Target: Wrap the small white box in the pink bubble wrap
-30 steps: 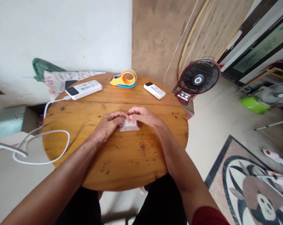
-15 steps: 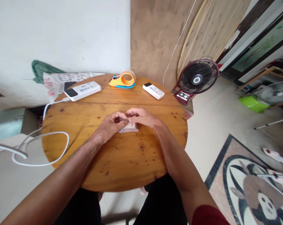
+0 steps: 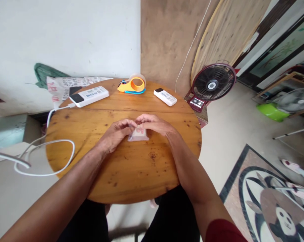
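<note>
A small white packet [image 3: 139, 133] with red print and a clear plastic edge lies at the middle of the round wooden table [image 3: 131, 174]. My left hand [image 3: 119, 132] grips its left side, thumb and fingers bent around the far left corner. From the right, my right hand [image 3: 154, 124] holds the far edge, thumb over the top. The fingertips of both hands nearly meet there, and they hide the packet's far part.
Along the table's far side are a white power bank [image 3: 92, 96] with a cable [image 3: 72, 151], an orange tape dispenser [image 3: 133, 84] and a smaller white device [image 3: 165, 97]. A fan [image 3: 212, 85] stands beyond the right edge.
My left thumb and fingers have shifted slightly left and off the packet's top, so more of the red print shows. My right hand has hardly moved.
</note>
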`<state>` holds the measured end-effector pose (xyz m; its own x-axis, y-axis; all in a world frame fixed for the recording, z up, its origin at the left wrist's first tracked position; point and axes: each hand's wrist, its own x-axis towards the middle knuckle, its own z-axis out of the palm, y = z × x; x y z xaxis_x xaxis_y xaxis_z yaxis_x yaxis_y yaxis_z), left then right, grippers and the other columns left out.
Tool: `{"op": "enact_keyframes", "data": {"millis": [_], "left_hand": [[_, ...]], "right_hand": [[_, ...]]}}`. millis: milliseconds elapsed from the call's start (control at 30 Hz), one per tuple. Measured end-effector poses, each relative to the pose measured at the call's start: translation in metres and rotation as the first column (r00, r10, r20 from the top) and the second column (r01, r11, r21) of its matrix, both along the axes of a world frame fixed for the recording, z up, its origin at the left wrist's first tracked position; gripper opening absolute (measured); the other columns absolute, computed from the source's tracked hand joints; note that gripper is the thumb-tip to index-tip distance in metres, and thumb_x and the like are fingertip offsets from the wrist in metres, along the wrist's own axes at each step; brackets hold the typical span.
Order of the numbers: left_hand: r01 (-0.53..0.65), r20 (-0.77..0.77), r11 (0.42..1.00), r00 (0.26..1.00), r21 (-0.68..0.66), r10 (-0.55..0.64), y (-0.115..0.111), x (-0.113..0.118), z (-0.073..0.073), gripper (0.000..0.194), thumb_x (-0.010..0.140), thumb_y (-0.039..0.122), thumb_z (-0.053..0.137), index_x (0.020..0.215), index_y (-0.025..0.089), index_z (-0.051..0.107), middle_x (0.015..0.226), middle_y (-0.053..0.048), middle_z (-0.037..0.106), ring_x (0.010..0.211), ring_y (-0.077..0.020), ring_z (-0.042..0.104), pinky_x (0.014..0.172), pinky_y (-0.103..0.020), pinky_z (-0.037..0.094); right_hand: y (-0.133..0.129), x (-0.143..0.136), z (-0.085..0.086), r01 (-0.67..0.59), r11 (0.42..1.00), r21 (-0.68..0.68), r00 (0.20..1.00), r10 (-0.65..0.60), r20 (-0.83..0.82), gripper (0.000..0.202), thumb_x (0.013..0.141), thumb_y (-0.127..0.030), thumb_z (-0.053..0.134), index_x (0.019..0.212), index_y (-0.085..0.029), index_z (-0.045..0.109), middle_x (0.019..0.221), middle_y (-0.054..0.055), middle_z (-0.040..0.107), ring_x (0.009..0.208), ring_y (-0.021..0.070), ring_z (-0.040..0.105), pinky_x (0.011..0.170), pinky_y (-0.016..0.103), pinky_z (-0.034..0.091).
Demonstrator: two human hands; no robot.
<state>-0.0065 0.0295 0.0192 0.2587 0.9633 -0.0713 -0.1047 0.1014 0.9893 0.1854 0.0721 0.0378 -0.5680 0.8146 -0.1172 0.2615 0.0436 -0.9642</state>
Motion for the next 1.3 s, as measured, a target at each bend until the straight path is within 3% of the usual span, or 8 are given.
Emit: {"op": "enact_keyframes", "data": {"millis": [100,267,433,667,933,1300], "left_hand": [[-0.035,0.094,0.999,0.995,-0.021,0.037,0.002,-0.002,-0.002,0.018,0.066,0.024,0.070,0.083,0.018,0.067,0.073,0.001,0.062,0.063,-0.0103,0.051,0.061,-0.023,0.040],[-0.114,0.109,0.993,0.987,-0.021,0.115,0.004,-0.001,-0.001,0.025,0.065,0.024,0.073,0.089,0.018,0.070,0.070,0.003,0.061,0.059,-0.0079,0.048,0.059,-0.021,0.039],[-0.113,0.060,0.994,0.992,-0.006,0.113,0.002,0.002,0.003,0.035,0.063,0.034,0.077,0.093,0.018,0.068,0.083,0.000,0.067,0.064,-0.0105,0.055,0.062,-0.024,0.044],[-0.092,0.050,0.995,0.995,0.023,0.091,0.003,0.003,-0.001,0.049,0.061,0.040,0.080,0.100,0.016,0.065,0.095,-0.005,0.069,0.078,-0.0161,0.062,0.070,-0.029,0.049],[-0.079,0.050,0.997,0.996,0.022,0.078,0.002,0.003,0.001,0.044,0.064,0.035,0.076,0.102,0.016,0.064,0.096,-0.004,0.070,0.079,-0.0151,0.063,0.073,-0.028,0.049],[-0.113,0.022,0.993,0.993,0.038,0.113,0.003,0.004,0.000,0.041,0.063,0.036,0.077,0.098,0.018,0.065,0.095,-0.004,0.070,0.076,-0.0153,0.063,0.070,-0.029,0.049]], "right_hand": [[-0.001,0.001,0.002,0.017,1.000,0.009,1.000,-0.017,-0.023,0.021,0.075,-0.023,0.064,0.096,-0.019,0.064,0.087,0.000,0.068,0.078,0.0122,0.061,0.071,0.023,0.045],[-0.003,0.000,0.003,0.061,0.998,-0.013,0.998,-0.062,-0.018,0.020,0.077,-0.022,0.061,0.097,-0.019,0.062,0.081,-0.001,0.067,0.072,0.0119,0.060,0.069,0.024,0.045],[-0.004,-0.001,0.004,0.092,0.996,0.000,0.996,-0.092,-0.009,0.019,0.078,-0.023,0.062,0.097,-0.020,0.062,0.082,-0.001,0.066,0.077,0.0120,0.061,0.074,0.024,0.046],[-0.002,-0.002,-0.002,0.053,0.997,-0.054,0.998,-0.056,-0.041,0.030,0.074,-0.024,0.069,0.102,-0.019,0.060,0.084,-0.001,0.066,0.074,0.0109,0.060,0.068,0.023,0.047],[0.002,-0.004,-0.012,0.002,0.999,-0.042,0.996,-0.005,-0.088,0.030,0.069,-0.020,0.070,0.096,-0.019,0.058,0.078,-0.003,0.062,0.067,0.0089,0.057,0.063,0.021,0.045],[-0.002,-0.004,-0.002,0.052,0.998,-0.042,0.996,-0.054,-0.064,0.019,0.079,-0.021,0.061,0.097,-0.018,0.061,0.077,-0.001,0.065,0.070,0.0106,0.060,0.068,0.023,0.047]]}}
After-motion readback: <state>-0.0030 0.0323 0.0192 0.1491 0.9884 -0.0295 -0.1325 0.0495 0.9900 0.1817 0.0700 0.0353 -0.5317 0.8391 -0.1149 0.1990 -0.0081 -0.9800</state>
